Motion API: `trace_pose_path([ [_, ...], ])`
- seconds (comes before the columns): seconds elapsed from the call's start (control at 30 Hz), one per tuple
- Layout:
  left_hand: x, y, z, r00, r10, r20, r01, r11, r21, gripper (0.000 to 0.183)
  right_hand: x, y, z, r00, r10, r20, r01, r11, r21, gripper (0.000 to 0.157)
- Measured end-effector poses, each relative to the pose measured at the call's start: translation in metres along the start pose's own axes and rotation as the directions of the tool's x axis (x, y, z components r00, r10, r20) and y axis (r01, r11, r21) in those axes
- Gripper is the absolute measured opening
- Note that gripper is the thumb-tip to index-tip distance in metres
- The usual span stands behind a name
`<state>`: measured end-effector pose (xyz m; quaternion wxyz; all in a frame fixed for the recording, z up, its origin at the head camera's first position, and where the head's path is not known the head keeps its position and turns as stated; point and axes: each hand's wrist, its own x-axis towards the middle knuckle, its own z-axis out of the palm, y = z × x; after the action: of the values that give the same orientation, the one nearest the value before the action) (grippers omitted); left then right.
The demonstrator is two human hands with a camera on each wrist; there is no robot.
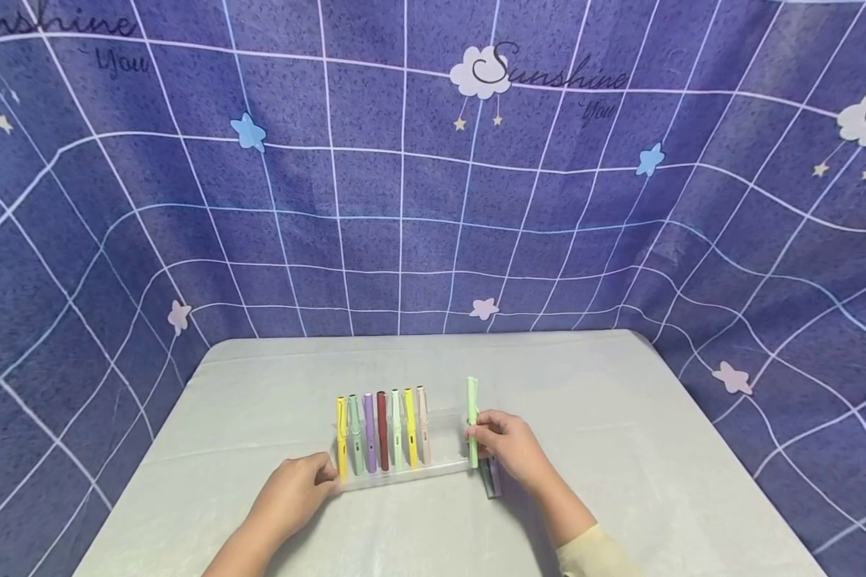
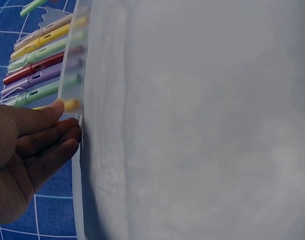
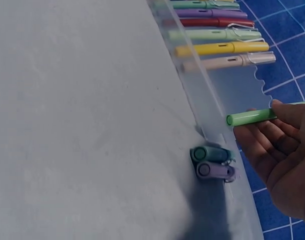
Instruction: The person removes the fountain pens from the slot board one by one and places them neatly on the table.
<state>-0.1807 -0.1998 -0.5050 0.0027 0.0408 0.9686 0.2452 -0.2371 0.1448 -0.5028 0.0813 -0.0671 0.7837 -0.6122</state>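
A clear plastic pen rack (image 1: 436, 470) stands on the table, with a row of pens upright in its left and middle part. Among them are a yellow pen (image 1: 342, 441) at the left end, a purple pen (image 1: 370, 437), a dark red pen (image 1: 382, 433) and a beige pen (image 1: 423, 429). At the rack's left end, my left hand (image 1: 296, 490) holds the corner between thumb and fingers. My right hand (image 1: 508, 445) pinches a light green pen (image 1: 472, 417), upright at the rack's right end; its lower end (image 3: 237, 119) is over the rack's front lip.
Beside the rack's right end, below my right hand, lie a dark green pen (image 3: 207, 153) and a purple pen (image 3: 212, 171), side by side. A pale cloth covers the table (image 1: 621, 481). Blue grid-patterned curtain (image 1: 433, 184) encloses the back and sides.
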Motion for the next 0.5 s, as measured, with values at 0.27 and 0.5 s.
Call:
trace_pose_path([
  [0.27,0.001,-0.002,0.002,1.000,-0.007,-0.005,0.007,1.000,0.003,0.015,-0.005,0.003,-0.016,0.999,0.017,-0.042,-0.017,1.000,0.005,0.023],
  [0.5,0.000,-0.001,0.002,1.000,-0.001,-0.010,0.001,1.000,-0.001,0.015,-0.010,0.009,-0.031,0.996,0.050,-0.080,-0.054,0.998,-0.044,0.022],
])
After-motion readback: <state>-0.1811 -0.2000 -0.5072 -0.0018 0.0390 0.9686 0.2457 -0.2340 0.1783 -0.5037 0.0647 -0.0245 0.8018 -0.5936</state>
